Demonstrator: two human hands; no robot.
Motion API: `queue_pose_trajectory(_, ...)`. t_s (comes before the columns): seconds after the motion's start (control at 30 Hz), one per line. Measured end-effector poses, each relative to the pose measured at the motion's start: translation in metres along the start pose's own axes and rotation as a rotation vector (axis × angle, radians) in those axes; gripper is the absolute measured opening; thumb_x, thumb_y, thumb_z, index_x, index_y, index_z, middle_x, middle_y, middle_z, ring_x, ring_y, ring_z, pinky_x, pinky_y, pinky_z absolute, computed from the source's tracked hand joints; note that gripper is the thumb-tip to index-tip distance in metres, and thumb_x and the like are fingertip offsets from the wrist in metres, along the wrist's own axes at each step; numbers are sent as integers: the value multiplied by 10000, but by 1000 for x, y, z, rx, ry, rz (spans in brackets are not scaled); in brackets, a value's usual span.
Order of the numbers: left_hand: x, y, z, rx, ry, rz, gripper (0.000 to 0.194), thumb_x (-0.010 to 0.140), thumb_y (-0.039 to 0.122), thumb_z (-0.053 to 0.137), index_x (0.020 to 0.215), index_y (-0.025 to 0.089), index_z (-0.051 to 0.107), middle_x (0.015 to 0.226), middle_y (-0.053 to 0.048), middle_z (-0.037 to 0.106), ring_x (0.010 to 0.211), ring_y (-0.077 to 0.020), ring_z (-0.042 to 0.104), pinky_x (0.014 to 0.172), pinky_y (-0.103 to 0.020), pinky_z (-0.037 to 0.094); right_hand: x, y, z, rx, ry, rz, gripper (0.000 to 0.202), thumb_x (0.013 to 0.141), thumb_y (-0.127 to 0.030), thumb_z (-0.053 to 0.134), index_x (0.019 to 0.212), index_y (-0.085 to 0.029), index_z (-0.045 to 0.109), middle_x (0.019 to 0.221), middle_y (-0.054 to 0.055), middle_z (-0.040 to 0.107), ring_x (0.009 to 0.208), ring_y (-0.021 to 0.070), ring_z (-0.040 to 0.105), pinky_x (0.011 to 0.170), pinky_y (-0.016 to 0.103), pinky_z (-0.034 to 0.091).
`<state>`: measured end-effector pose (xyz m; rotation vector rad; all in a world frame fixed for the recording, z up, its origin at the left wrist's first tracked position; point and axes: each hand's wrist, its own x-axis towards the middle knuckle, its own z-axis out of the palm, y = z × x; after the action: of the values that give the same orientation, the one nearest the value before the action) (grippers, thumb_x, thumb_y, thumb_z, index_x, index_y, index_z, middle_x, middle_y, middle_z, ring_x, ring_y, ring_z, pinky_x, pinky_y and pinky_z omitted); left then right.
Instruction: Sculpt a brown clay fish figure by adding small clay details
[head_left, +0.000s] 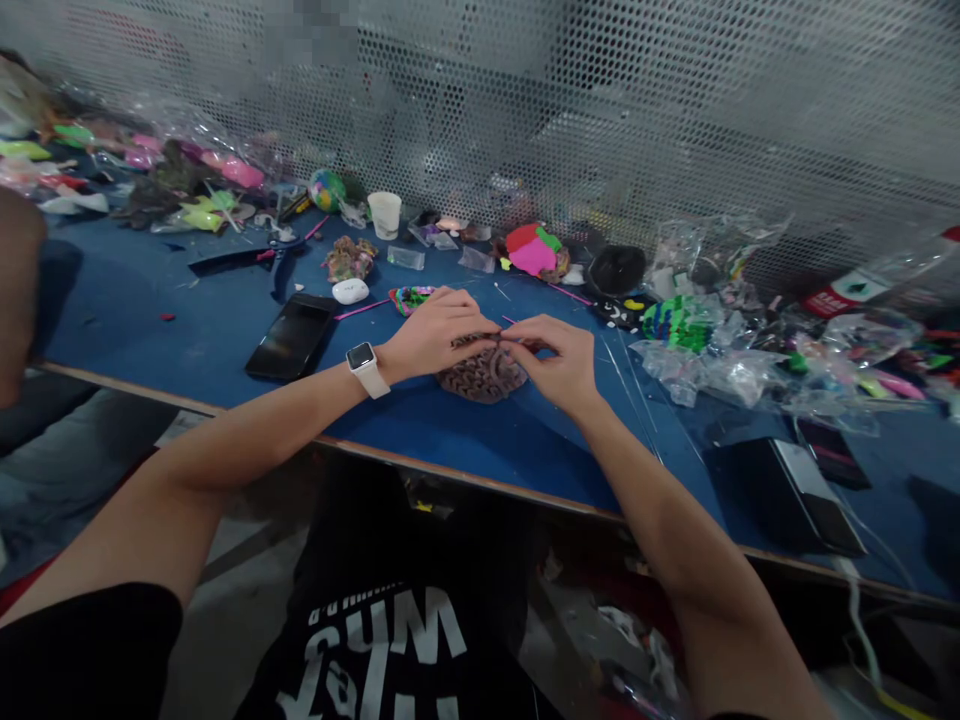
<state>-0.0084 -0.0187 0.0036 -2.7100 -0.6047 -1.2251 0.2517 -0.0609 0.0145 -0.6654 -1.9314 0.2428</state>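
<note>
While the left hand (444,335) pinches at the brown braided piece (480,375), the right hand (551,358) meets it there, fingertips nearly closed; piece rests on blue table (420,430), near front edge.

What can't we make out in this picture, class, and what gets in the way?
- Head view: whether the left hand and right hand pinch anything; fingers cover it.
- Head view: the top of the brown textured piece; hands hide it.
- Head view: the rest of the bare limb; cut off by the left edge.
- Head view: fine print on the red label; blurred.
</note>
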Motion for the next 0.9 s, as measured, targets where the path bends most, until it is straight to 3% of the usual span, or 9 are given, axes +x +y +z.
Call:
queue_pose_trajectory(0.17, 0, -1, 0, -49, 7, 27, 345, 1216, 517, 623, 1287, 269, 853, 1052, -64, 862, 1068, -237, 750, 966, -416, 534, 0, 0, -1, -28, -11, -3, 57, 1046, -292, 867, 1021, -309, 915, 1022, 26, 922, 820, 198, 845, 695, 322, 691)
queue_pose_trajectory(0.4, 1, 1, 0, -65, 22, -4, 357, 1236, 490, 568, 1255, 280, 856, 1043, -70, 861, 1057, -237, 758, 968, -422, 536, 0, -6, 0, 15, -40, 117, 144, 1031, -450, 885, 1041, -307, 902, 1020, 35, 913, 688, 192, 802, 653, 356, 700)
queue_pose_trajectory(0.53, 1, 2, -1, -71, -8, -23, 407, 1250, 511, 513, 1277, 278, 846, 1083, -82, 871, 1082, -239, 772, 976, -421, 538, 0, -6, 2, 69, -29, 203, 132, 1019, -412, 874, 1020, -280, 864, 942, 26, 887, 655, 199, 821, 635, 350, 691)
queue_pose_trajectory(0.67, 1, 1, 0, -65, -15, -25, 454, 1245, 564, 507, 1297, 258, 838, 1076, -95, 872, 1076, -245, 789, 947, -413, 534, 1, -7, 2, 72, -2, 195, 112, 987, -381, 886, 1022, -281, 849, 920, 14, 875, 653, 190, 808, 619, 329, 680)
queue_pose_trajectory(0.9, 1, 2, 2, -75, 54, 6, 327, 1237, 468, 572, 1222, 278, 838, 1056, -60, 877, 1042, -221, 796, 943, -412, 544, 1, -10, 2, 124, -32, 215, 172, 999, -439, 899, 1016, -276, 849, 946, 17, 871, 667, 173, 798, 619, 317, 648)
